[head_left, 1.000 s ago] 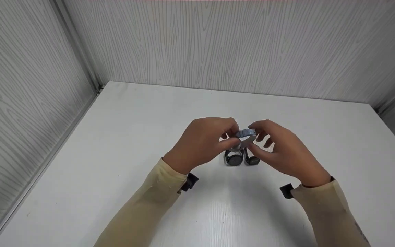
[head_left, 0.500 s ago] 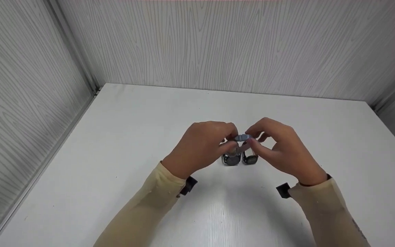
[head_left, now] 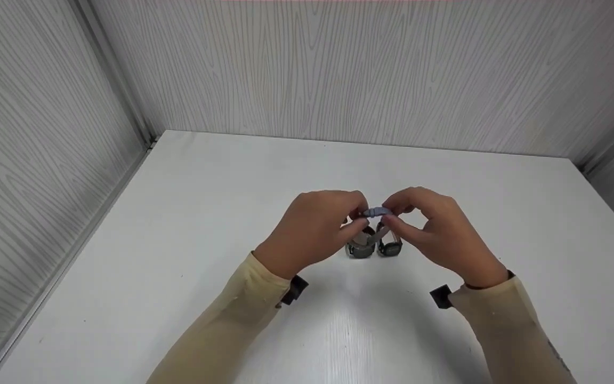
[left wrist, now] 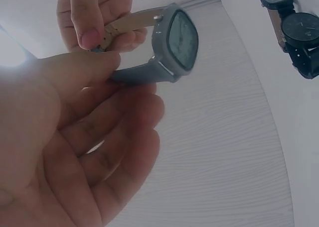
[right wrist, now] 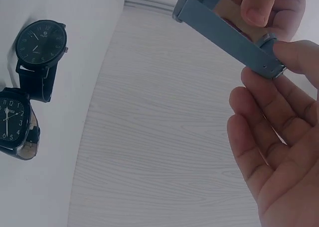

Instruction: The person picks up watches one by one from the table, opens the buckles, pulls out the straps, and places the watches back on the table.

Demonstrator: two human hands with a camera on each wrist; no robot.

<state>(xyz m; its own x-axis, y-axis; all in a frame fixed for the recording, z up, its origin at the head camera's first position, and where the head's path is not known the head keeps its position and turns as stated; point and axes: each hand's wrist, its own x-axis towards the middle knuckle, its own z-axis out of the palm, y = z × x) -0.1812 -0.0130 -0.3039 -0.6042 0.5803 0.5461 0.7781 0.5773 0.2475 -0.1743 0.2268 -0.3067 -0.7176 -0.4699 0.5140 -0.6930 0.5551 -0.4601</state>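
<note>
Left hand [head_left: 320,226] and right hand [head_left: 445,234] pinch the strap [right wrist: 229,42] of the blue watch [left wrist: 175,44] between them, seemingly working at fastening; the next move likely calls for steady pinching.

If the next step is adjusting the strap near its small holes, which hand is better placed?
Probably the right hand: it pinches the blue strap close to the visible holes, while the left hand holds another part of the strap.
</note>
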